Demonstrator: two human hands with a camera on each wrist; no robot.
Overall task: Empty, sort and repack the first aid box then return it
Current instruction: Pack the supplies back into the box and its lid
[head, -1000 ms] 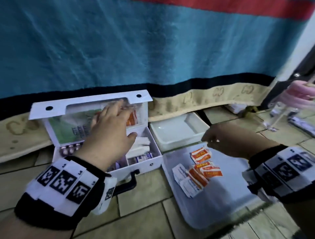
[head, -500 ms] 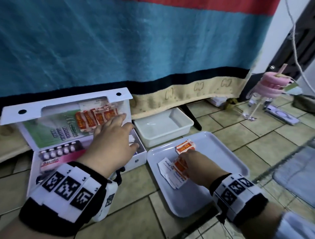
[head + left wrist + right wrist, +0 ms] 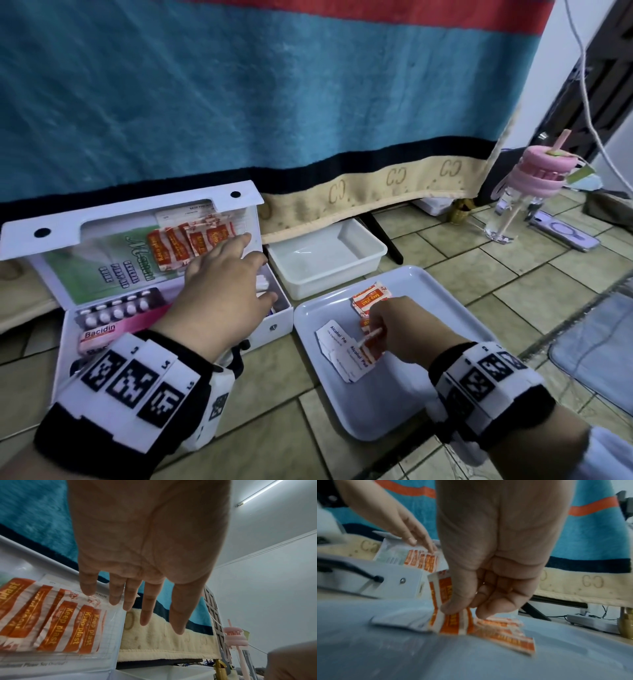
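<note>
Glazed floor tiles under flat tray [image 3: 404,404]; right hand [image 3: 407,329] pinching crinkled plaster sachet [image 3: 444,601], left hand [image 3: 222,294] spread.

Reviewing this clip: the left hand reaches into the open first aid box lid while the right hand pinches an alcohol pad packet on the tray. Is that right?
Not quite. The right hand pinches an orange plaster strip, not an alcohol pad; the right wrist view shows it. The alcohol pads lie beside it on the tray. The left hand does reach to the first aid box lid.
</note>
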